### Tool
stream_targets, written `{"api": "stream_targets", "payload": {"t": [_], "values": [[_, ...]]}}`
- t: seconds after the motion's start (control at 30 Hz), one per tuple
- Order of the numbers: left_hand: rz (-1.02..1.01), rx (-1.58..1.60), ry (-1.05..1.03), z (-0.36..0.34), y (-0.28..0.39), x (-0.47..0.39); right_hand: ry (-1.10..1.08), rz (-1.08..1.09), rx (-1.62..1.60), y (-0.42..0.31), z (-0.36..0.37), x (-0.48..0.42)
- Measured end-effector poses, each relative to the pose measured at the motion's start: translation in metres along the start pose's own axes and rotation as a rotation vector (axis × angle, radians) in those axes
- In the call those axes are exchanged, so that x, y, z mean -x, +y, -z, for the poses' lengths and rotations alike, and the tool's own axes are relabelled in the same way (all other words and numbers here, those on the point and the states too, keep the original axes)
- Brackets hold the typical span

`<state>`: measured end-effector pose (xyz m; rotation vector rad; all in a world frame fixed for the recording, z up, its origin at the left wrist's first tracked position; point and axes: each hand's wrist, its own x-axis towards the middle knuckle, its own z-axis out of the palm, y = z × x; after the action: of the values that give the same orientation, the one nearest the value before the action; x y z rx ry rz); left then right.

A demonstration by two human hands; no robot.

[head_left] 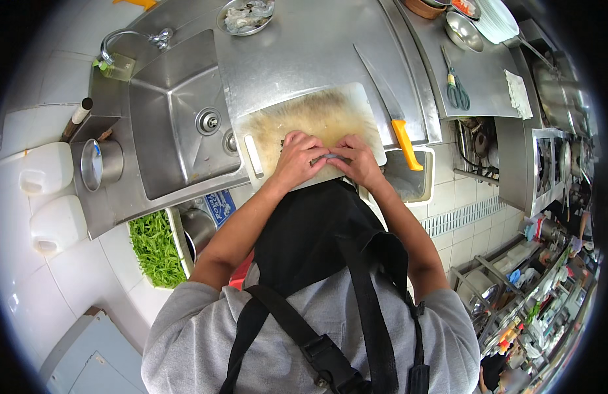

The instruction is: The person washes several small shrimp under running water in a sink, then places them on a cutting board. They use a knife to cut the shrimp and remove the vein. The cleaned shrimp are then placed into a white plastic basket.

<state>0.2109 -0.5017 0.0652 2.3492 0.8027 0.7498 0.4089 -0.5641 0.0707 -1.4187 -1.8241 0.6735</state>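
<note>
My left hand (300,156) and my right hand (357,160) meet over the near part of a stained white cutting board (304,111). Between their fingertips they pinch a small, slim grey piece of food (329,156), perhaps a raw prawn; the fingers cover much of it. Small dark bits show beside my left hand's knuckles. To the right of the board lies a large knife (382,91), its yellow handle (406,145) jutting past the counter edge. A metal bowl (245,30) of pale grey, wet-looking raw food stands at the far side of the counter.
A steel sink (185,118) with a tap (131,34) is on the left. Below the right counter edge is a pale bin (428,177). Green-handled scissors (456,91) and a cloth (518,93) lie on the right counter. A crate of leafy greens (158,251) stands low at left.
</note>
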Motion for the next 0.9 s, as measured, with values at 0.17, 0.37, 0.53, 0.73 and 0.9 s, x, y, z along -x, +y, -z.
{"api": "stream_targets", "payload": {"t": [0.17, 0.37, 0.53, 0.73, 0.9], "values": [[0.003, -0.006, -0.006, -0.003, -0.001, -0.001, 0.014, 0.018, 0.005, 0.007, -0.003, 0.002], [-0.001, -0.004, -0.038, 0.000, 0.001, -0.004, 0.012, 0.066, -0.017, 0.007, 0.000, -0.001], [-0.023, -0.005, -0.068, 0.001, 0.000, -0.005, 0.008, 0.082, -0.031, 0.007, 0.000, -0.002], [-0.064, -0.006, -0.094, 0.001, -0.005, -0.006, -0.007, 0.082, -0.052, 0.007, 0.002, -0.002], [-0.119, 0.004, -0.130, 0.002, -0.010, -0.008, -0.030, 0.092, -0.053, 0.011, 0.003, -0.002]]}}
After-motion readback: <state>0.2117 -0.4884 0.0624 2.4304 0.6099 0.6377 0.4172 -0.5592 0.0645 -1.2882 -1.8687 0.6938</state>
